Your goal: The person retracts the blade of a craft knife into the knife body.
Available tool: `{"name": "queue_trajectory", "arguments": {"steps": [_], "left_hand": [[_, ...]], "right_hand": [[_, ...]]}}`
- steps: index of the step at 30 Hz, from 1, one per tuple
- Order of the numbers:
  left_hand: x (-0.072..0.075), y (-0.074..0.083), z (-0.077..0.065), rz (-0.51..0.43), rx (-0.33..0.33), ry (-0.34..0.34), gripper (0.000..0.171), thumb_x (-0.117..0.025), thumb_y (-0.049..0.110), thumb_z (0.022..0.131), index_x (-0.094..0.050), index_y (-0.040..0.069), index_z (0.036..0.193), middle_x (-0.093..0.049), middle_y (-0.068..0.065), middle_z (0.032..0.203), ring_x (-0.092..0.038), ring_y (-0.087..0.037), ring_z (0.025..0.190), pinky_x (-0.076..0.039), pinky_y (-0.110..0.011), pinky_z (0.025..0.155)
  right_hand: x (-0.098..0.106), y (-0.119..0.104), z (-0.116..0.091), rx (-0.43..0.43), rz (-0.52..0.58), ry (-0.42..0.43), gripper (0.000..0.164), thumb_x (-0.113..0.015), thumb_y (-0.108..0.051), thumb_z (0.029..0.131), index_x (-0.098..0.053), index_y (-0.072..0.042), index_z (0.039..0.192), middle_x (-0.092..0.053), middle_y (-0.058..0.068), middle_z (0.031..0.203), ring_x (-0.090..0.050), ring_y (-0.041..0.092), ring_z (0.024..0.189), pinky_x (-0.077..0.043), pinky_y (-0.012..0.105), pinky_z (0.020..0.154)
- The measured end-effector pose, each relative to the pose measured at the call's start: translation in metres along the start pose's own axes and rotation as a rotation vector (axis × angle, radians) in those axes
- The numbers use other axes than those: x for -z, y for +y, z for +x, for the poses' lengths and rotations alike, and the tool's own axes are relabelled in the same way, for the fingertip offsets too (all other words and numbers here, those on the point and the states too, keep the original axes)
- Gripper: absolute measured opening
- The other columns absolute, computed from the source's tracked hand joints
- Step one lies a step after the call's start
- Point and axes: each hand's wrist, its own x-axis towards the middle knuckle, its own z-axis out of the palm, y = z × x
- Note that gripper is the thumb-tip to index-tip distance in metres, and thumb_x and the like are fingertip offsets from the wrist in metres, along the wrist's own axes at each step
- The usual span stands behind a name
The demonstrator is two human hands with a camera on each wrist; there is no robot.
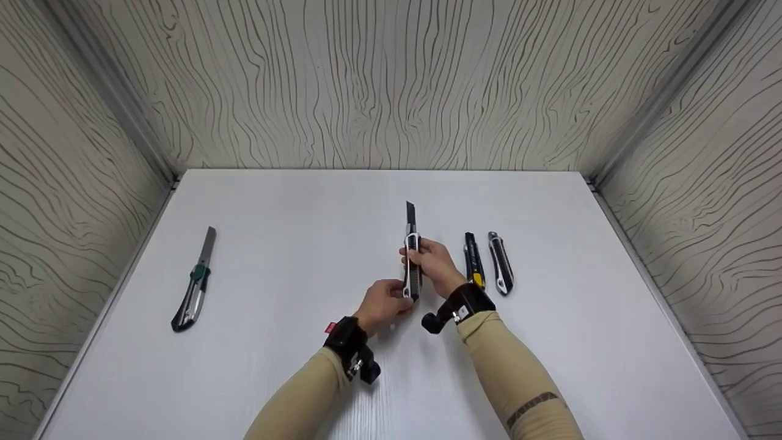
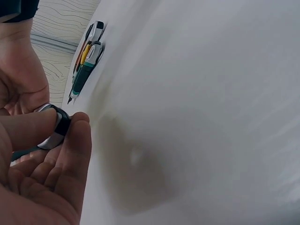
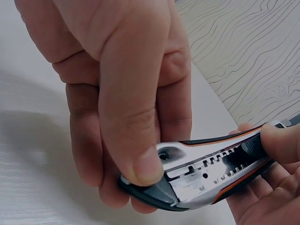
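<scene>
A silver and black utility knife [image 1: 412, 269] with orange trim points away from me at mid-table, its long dark blade [image 1: 410, 214] extended. My left hand [image 1: 382, 304] pinches the tail end of the handle between thumb and fingers. Higher up the handle, my right hand [image 1: 437, 263] grips it with fingers beneath. In the right wrist view, the right thumb [image 3: 281, 143] lies on the black slider, and the toothed slot [image 3: 220, 166] shows behind it. The left wrist view catches just the knife's tail [image 2: 58, 126] between the left fingers.
A green and silver utility knife [image 1: 195, 284], blade out, lies at the left. Right of my right hand lie a black and yellow utility knife [image 1: 473, 260] and a silver and dark one [image 1: 501, 266]. Wood-grain panels [image 1: 366, 85] stand round the white table [image 1: 293, 220].
</scene>
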Motion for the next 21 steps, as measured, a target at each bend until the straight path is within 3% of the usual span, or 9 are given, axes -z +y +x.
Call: {"name": "queue_trajectory", "arguments": {"steps": [21], "left_hand": [[-0.0005, 0.0005, 0.0006, 0.014, 0.0, 0.025, 0.034, -0.065, 0.0, 0.082, -0.063, -0.008, 0.115, -0.072, -0.012, 0.093, -0.058, -0.009, 0.072, -0.05, -0.021, 0.063]], "right_hand": [[0.001, -0.0002, -0.0024, 0.026, 0.022, -0.04, 0.041, -0.053, -0.001, 0.096, -0.05, -0.001, 0.137, -0.063, 0.016, 0.127, -0.063, 0.018, 0.102, -0.05, 0.03, 0.09]]}}
